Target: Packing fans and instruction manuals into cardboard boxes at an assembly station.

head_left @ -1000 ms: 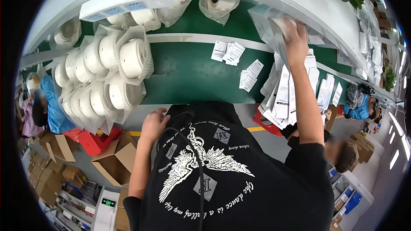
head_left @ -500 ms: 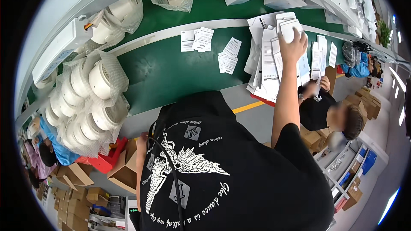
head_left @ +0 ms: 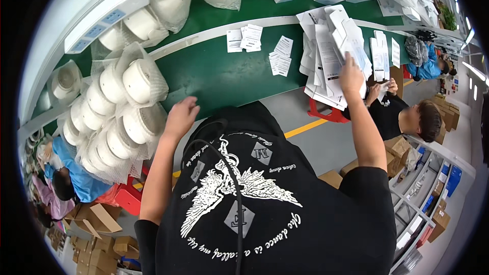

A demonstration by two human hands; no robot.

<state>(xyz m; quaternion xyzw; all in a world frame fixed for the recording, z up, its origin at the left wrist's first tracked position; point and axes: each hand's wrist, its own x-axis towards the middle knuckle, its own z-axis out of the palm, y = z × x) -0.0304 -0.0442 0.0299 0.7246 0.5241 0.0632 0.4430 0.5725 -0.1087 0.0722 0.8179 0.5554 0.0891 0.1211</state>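
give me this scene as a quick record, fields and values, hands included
left hand: apparently empty, by the bench's near edge
right hand: fingertips over the pile of flat white cartons, grip unclear
pile of flat white cartons: right part of bench, overlapping untidily
green bench: runs across the view
paper slips: two small groups, left of the pile
white cylinders: bubble-wrapped, clustered at left
co-worker: at right, beyond the pile

Wearer's two hands (head_left: 182, 117), three blue sockets (head_left: 95, 31)
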